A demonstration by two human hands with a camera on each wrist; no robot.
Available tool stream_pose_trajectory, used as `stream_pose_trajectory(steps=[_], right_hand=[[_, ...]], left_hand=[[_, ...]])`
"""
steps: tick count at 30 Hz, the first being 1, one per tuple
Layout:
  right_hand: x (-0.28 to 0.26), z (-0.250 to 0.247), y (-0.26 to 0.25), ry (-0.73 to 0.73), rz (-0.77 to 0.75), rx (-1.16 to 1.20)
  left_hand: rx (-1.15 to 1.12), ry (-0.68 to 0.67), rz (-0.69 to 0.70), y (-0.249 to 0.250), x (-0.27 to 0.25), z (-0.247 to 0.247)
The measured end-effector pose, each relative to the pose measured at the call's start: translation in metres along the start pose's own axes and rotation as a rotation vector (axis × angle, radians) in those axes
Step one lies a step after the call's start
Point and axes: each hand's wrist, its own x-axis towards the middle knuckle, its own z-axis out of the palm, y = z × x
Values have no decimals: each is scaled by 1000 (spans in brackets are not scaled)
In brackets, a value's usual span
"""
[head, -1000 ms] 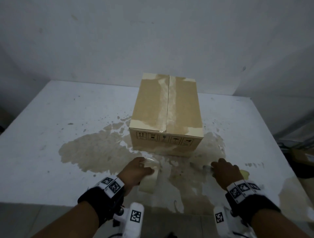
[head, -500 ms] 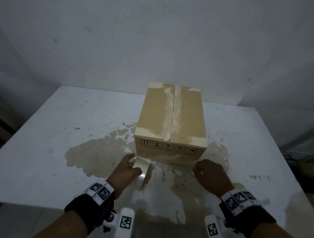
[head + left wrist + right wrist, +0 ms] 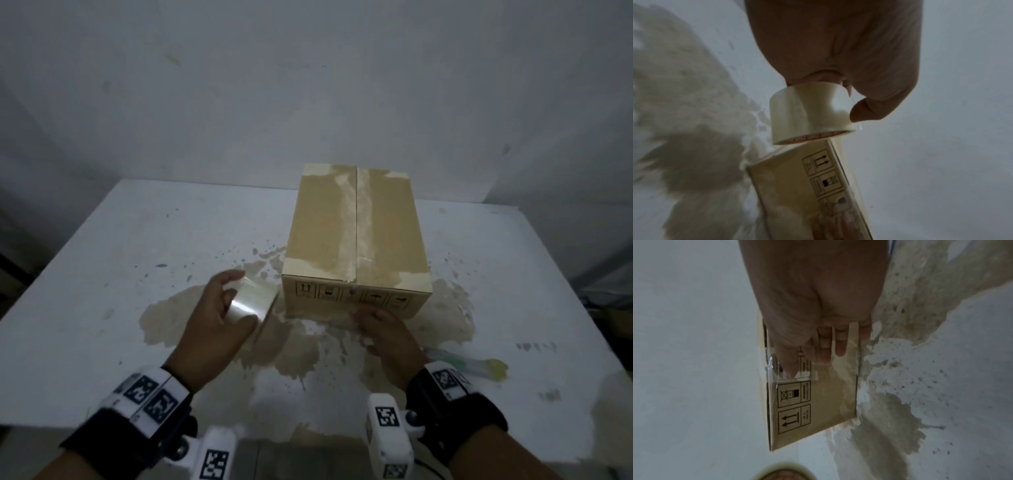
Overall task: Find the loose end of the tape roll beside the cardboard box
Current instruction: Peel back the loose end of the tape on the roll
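Observation:
A clear tape roll (image 3: 252, 301) with a red-printed core is lifted off the table, just left of the cardboard box (image 3: 356, 240). My left hand (image 3: 236, 299) grips it, fingers over the top and thumb below; the thumb (image 3: 865, 112) presses the roll's (image 3: 809, 115) side. No loose end shows on the roll. My right hand (image 3: 376, 325) lies with straight fingers (image 3: 826, 350) against the box's front face (image 3: 813, 402), the thumb on a clear strip of tape (image 3: 774, 369) stuck there.
The white table (image 3: 102, 274) carries a large brown peeled patch (image 3: 171, 318) around the box's front. A green and yellow tool (image 3: 479, 366) lies behind my right wrist. A bare wall stands close behind the box.
My left hand has raised the roll from the table and carried it forward to the box's left front corner. My right hand left the spot near the green tool and reached the box front.

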Motion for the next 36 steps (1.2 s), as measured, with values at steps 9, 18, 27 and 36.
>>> stream_pose_trajectory(steps=[9,18,27,36], right_hand=[[8,11,8,168,-25,52],[19,14,8,228,-23,-18],[28,13,12,310,-80,-75],[14,-17,12,329,-171,-806]], left_hand=[[345,10,506,32,63,23],[781,-3,831,34,100,76],[857,5,932,18,121,91],[779,13,937,10,122,95]])
